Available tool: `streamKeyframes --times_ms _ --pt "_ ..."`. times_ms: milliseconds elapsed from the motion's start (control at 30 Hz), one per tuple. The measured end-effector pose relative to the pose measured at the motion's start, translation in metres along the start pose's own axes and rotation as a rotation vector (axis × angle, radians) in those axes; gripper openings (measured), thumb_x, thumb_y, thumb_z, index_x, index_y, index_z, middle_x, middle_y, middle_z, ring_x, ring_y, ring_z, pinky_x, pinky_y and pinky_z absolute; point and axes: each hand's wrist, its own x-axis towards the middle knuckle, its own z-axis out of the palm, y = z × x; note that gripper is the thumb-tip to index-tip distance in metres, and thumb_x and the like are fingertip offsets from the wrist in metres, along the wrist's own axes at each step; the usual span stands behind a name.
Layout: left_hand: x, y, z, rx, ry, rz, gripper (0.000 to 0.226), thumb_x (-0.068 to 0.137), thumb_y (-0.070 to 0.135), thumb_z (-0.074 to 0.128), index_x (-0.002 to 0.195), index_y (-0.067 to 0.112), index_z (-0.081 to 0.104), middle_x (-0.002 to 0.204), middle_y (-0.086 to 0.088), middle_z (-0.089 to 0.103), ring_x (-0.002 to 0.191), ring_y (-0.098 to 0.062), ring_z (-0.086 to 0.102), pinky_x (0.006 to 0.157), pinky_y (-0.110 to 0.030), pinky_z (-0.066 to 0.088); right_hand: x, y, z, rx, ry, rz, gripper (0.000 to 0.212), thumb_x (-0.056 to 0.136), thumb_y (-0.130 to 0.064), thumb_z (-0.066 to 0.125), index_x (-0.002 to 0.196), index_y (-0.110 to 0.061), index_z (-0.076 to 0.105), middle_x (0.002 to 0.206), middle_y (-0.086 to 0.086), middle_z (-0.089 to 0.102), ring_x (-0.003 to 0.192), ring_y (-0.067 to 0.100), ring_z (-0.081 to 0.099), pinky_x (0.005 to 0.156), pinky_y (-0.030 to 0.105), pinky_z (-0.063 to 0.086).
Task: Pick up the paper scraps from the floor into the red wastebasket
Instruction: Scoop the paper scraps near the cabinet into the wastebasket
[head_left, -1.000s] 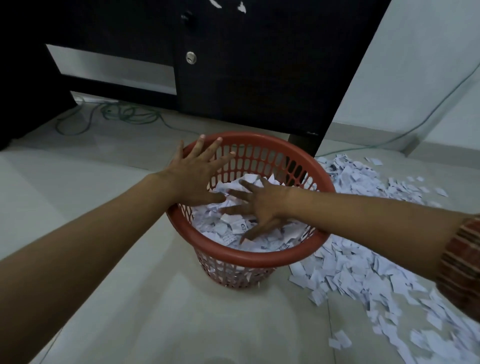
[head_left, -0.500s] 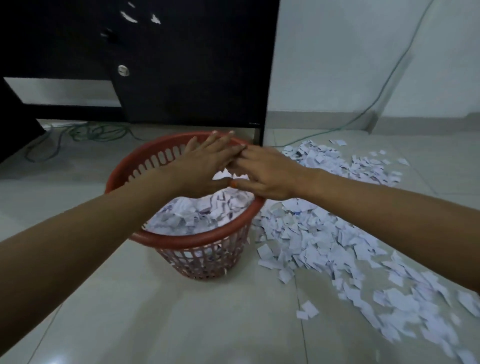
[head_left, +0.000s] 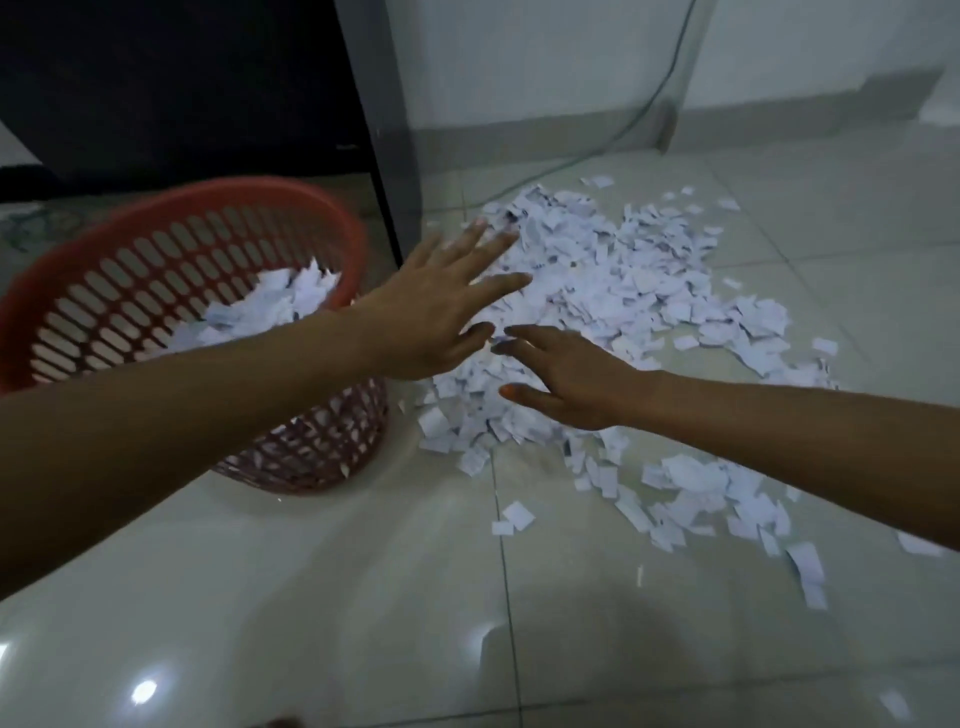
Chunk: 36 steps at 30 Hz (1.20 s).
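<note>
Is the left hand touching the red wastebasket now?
Apart. The head view shows the left hand beyond the red wastebasket, over the paper scraps.

Wastebasket (head_left: 171, 249), left of frame: red, slotted lattice wall. Paper scraps (head_left: 613, 291), centre right: white. Floor tiles (head_left: 363, 597): pale grey-green, glossy. Cabinet (head_left: 182, 83), upper left: black. Cable (head_left: 649, 104): green.

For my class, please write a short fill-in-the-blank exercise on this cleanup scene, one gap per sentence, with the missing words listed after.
1. The wastebasket is coloured ____.
2. The paper scraps still to be picked up lie on the ____.
3. The left hand and right hand both have their fingers ____.
4. The wastebasket already holds some ____.

Missing words: red; floor; spread; scraps
</note>
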Motion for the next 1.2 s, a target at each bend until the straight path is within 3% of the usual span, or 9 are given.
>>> streamKeyframes --times_ms 167,300,433,633,767,967,1133,1200 --pt "0.007 0.026 0.049 0.045 -0.200 -0.020 0.061 0.101 0.040 0.033 0.155 0.023 0.007 0.162 -0.008 -0.011 0.148 -0.030 -0.011 0.119 -0.052 0.005 -0.038 0.010 0.054 -0.088 -0.224 -0.049 0.072 0.096 -0.063 0.024 0.154 -0.022 0.013 0.161 0.013 0.007 0.147 0.030 0.012 0.116 0.048 0.024" --pt "-0.006 0.032 0.080 0.066 -0.369 -0.034 0.060 0.103 0.039 0.028 0.155 0.023 0.002 0.161 -0.007 -0.017 0.147 -0.029 -0.017 0.119 -0.050 0.001 -0.059 0.002 0.102 -0.150 -0.343 -0.232 0.077 0.094 -0.066 0.022 0.155 -0.025 0.000 0.161 0.009 -0.010 0.148 0.032 -0.005 0.119 0.051 0.011" --pt "-0.026 0.034 0.102 0.082 -0.482 -0.061 0.061 0.103 0.039 0.027 0.154 0.022 -0.001 0.160 -0.008 -0.018 0.147 -0.030 -0.017 0.119 -0.051 0.001 -0.074 -0.014 0.142 -0.154 -0.444 -0.463 0.078 0.095 -0.068 0.026 0.154 -0.028 -0.005 0.160 0.004 -0.018 0.146 0.031 -0.019 0.113 0.054 -0.013" --pt "-0.056 0.038 0.132 0.116 -0.575 -0.080 0.063 0.102 0.040 0.028 0.154 0.019 -0.001 0.161 -0.011 -0.014 0.148 -0.033 -0.011 0.118 -0.052 0.007 -0.076 -0.009 0.170 -0.161 -0.381 -0.553 0.081 0.093 -0.073 0.021 0.155 -0.025 0.002 0.162 0.004 -0.005 0.147 0.032 -0.012 0.112 0.059 -0.014" --pt "-0.062 0.044 0.143 0.109 -0.614 -0.112 0.065 0.102 0.040 0.028 0.154 0.017 -0.005 0.161 -0.010 -0.014 0.148 -0.033 -0.012 0.118 -0.054 0.008 -0.045 0.012 0.162 -0.218 -0.347 -0.366 0.087 0.090 -0.077 0.015 0.155 -0.021 -0.001 0.161 0.006 -0.008 0.147 0.032 -0.011 0.114 0.063 -0.007" --pt "-0.054 0.059 0.153 0.085 -0.642 -0.158 0.065 0.103 0.039 0.025 0.153 0.016 -0.008 0.161 -0.009 -0.016 0.148 -0.031 -0.010 0.118 -0.050 0.007 -0.014 0.065 0.133 -0.371 -0.328 -0.160 0.087 0.083 -0.078 -0.002 0.147 -0.021 -0.021 0.160 0.003 -0.015 0.146 0.028 -0.019 0.113 0.059 -0.014" --pt "-0.039 0.063 0.160 0.083 -0.607 -0.124 0.066 0.103 0.040 0.024 0.153 0.014 -0.010 0.161 -0.010 -0.015 0.148 -0.031 -0.010 0.118 -0.048 0.008 -0.051 0.081 0.122 -0.331 -0.270 -0.191 0.087 0.091 -0.075 0.009 0.155 -0.016 0.007 0.161 0.007 0.010 0.148 0.035 0.004 0.115 0.062 0.004" --pt "-0.031 0.068 0.163 0.059 -0.584 -0.104 0.066 0.103 0.041 0.024 0.153 0.014 -0.009 0.161 -0.010 -0.015 0.148 -0.031 -0.010 0.118 -0.048 0.007 -0.080 0.078 0.128 -0.303 -0.273 -0.226 0.086 0.092 -0.074 0.015 0.155 -0.017 0.006 0.162 0.007 0.006 0.148 0.035 0.001 0.115 0.062 0.004"
